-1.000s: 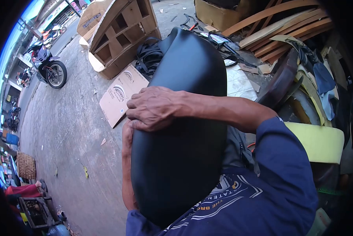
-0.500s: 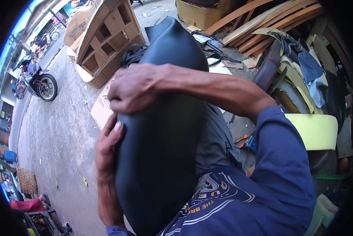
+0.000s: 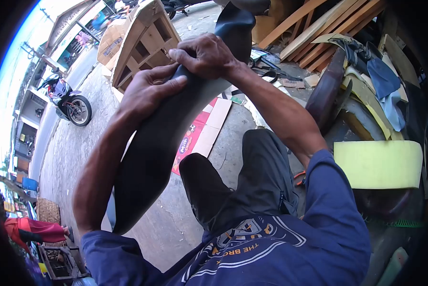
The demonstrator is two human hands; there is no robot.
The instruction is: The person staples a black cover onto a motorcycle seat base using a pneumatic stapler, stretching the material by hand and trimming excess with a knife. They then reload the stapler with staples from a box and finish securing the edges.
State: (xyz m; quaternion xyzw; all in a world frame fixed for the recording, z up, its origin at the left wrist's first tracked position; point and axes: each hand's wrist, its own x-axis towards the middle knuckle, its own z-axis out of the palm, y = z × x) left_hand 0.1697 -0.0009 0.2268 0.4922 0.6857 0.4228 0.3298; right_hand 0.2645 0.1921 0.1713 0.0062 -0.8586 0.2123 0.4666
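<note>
A long black seat (image 3: 152,148), shaped like a motorcycle seat with a smooth vinyl-like cover, is held up tilted in front of my body. Its far end rises toward the top of the view, while the near end hangs by my left forearm. My left hand (image 3: 147,90) grips the upper left edge, thumb lying over the black surface. Close beside it, my right hand (image 3: 205,56) is closed on the same edge, fingers curled and thumb pressed in. The seat's underside is mostly hidden.
Flattened cardboard (image 3: 209,126) lies on the ground beyond my knees. To the right are a yellow foam block (image 3: 378,164), cover scraps (image 3: 381,81) and wooden planks (image 3: 326,40). A wooden frame (image 3: 149,45) stands ahead; a motorcycle (image 3: 76,107) is parked at left. Someone in red (image 3: 37,229) is at lower left.
The seat has been lifted off my lap and turned, exposing my legs and the cardboard. Both hands have moved up and forward, now side by side on its edge.
</note>
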